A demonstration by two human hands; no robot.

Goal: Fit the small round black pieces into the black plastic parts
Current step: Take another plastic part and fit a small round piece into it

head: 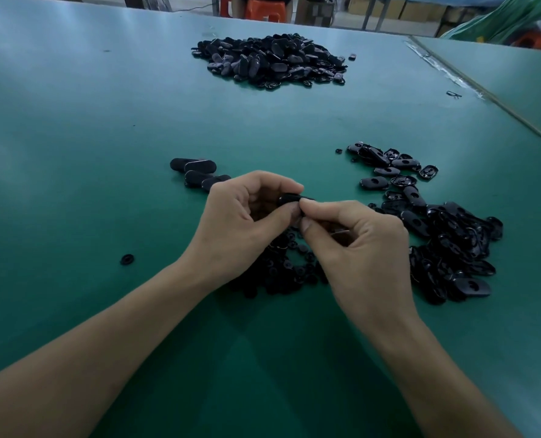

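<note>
Left hand: the left hand [247, 222] is raised above the table, its fingers curled round one end of a black plastic part [289, 199].
Right hand: the right hand [357, 248] meets it from the right, thumb and forefinger pinched together at the other end of the same part; the remaining fingers are curled in. Whether a round piece sits under those fingertips cannot be told.
Held part: it lies roughly level between the two hands, mostly hidden by the fingers.
Small round pieces: a loose heap of round pieces [282, 270] lies on the table directly beneath the hands and wrists.
Stray piece: a single round piece [127, 259] lies apart, to the left of the left wrist.
Near pile: a near pile of parts [446, 245] spreads along the right, just beside the right hand, many showing an oval hole.
Row: a short row of parts [196, 173] leans overlapping just beyond the left hand.
Far pile: a large far pile [272, 60] sits well away towards the far edge.
Surface: a green table [73, 153] bears everything; a second table [515, 77] adjoins it on the right.
Background: an orange stool [263, 9] stands beyond the far edge.
</note>
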